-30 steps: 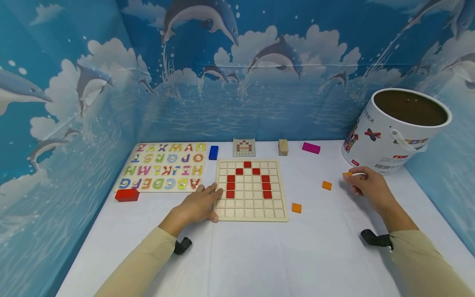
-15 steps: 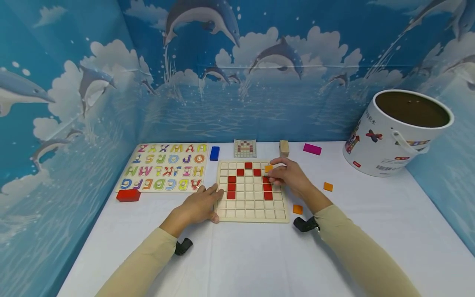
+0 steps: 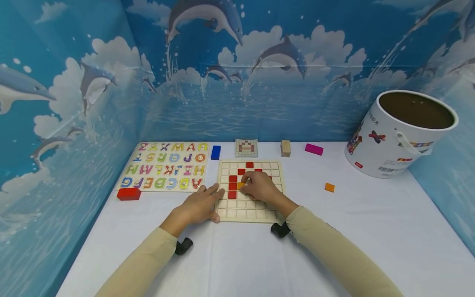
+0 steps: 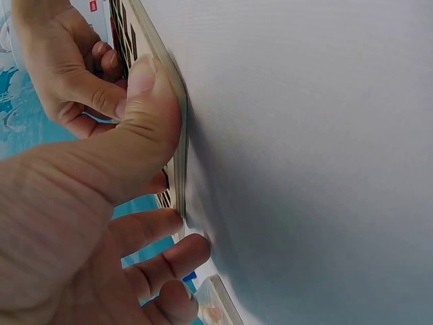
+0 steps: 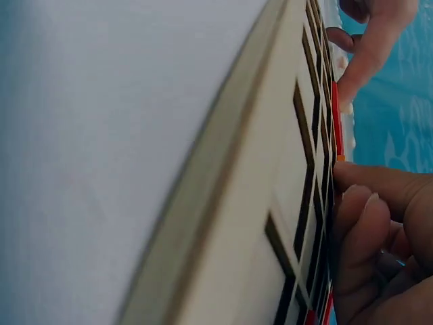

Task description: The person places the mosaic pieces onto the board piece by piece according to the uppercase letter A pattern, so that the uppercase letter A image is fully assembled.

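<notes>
A pale wooden grid board (image 3: 236, 214) lies mid-table with red square tiles (image 3: 232, 178) in several of its cells. My left hand (image 3: 200, 203) rests on its left edge, fingers spread; in the left wrist view the thumb presses the board's rim. Over the board's middle, my right hand (image 3: 259, 187) pinches an orange square tile (image 3: 241, 186) just right of the left red column. The right wrist view shows only a sliver of that tile at the fingertips. Some red tiles on the right are partly covered by my right hand. Another orange tile (image 3: 329, 187) lies on the table to the right.
Behind the board lie a small pattern card (image 3: 246, 148), a blue block (image 3: 215, 152), a plain wood block (image 3: 285, 148) and a magenta block (image 3: 313, 149). An alphabet board (image 3: 163, 167) and red block (image 3: 128, 194) are left. A white bucket (image 3: 393, 144) stands back right.
My right hand has carried the orange tile from the table's right side leftward onto the board. My left hand stays put. The nearer loose orange tile is now hidden behind my right forearm.
</notes>
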`<state>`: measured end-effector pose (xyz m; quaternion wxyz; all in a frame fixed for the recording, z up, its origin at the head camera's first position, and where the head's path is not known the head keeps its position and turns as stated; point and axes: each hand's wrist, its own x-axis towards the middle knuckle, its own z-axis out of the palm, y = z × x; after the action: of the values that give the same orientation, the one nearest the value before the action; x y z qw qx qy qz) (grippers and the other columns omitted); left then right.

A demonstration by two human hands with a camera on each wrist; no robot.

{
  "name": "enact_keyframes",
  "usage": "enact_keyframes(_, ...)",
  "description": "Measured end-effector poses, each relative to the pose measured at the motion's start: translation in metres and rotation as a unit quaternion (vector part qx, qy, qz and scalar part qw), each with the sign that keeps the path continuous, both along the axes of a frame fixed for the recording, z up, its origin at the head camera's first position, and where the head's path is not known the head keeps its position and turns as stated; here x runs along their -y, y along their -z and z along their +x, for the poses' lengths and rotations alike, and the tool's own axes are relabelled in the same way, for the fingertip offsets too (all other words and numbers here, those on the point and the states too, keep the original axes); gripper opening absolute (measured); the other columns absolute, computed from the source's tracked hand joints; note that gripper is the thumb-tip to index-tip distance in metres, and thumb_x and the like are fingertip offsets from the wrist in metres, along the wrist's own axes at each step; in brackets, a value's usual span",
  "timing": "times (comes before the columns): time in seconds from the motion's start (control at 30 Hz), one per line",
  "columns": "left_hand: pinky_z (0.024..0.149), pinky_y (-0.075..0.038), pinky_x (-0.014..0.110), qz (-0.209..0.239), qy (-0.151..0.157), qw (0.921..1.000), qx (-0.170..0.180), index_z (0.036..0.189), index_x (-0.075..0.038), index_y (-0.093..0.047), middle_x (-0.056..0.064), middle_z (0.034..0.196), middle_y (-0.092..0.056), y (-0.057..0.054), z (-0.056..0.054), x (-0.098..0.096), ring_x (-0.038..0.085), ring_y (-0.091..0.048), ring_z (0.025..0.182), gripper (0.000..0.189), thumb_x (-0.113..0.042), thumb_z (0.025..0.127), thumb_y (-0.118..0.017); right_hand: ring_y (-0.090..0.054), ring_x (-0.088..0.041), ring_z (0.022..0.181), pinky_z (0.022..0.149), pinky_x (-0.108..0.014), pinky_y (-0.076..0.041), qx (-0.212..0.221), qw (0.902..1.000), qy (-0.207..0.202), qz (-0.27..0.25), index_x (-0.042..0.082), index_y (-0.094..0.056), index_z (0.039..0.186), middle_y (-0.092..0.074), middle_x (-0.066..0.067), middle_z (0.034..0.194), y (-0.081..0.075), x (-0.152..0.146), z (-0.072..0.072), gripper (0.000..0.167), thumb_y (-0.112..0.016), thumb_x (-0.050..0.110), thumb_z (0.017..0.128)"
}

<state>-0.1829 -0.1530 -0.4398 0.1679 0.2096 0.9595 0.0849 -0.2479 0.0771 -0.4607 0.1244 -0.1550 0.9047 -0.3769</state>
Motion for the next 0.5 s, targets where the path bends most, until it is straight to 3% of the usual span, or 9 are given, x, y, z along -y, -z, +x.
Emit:
enact_keyframes(0.2,0.099,-0.045,0.046,-0.001,-0.003,1.0,-0.001,0.158,-0.015,-0.041,0.012,0.167,-0.027,0.0,0.0,-0.002,0.032,-0.043,0.129,0.091,-0.041,0.081,-0.081,-0.059,-0.018,0.08,0.072,-0.034,-0.05,-0.08,0.9932,-0.017,0.083,0.009,-0.076,0.105,-0.073,-0.003,0.095,-0.002,0.002,0.003,0.018,-0.078,0.018,0.089)
enact_keyframes(0.37,0.1,-0.045,0.046,0.0,-0.006,1.0,0.002,0.158,-0.015,-0.041,0.012,0.168,-0.027,0.001,0.0,-0.002,0.032,-0.042,0.131,0.091,-0.041,0.081,-0.081,-0.061,-0.02,0.086,0.08,-0.038,-0.054,-0.085,0.9903,-0.014,0.109,0.01,-0.076,0.11,-0.075,-0.005,0.104,-0.007,0.002,0.006,0.021,-0.077,0.016,0.09)
enact_keyframes(0.5,0.103,-0.044,0.048,-0.001,-0.008,0.9999,0.006,0.158,-0.015,-0.04,0.011,0.168,-0.026,0.001,-0.001,-0.001,0.034,-0.04,0.136,0.09,-0.041,0.081,-0.081,-0.064,-0.021,0.094,0.083,-0.04,-0.055,-0.074,0.9885,-0.047,0.123,0.013,-0.074,0.125,-0.075,-0.006,0.11,-0.011,0.001,0.01,0.034,-0.075,0.02,0.093)
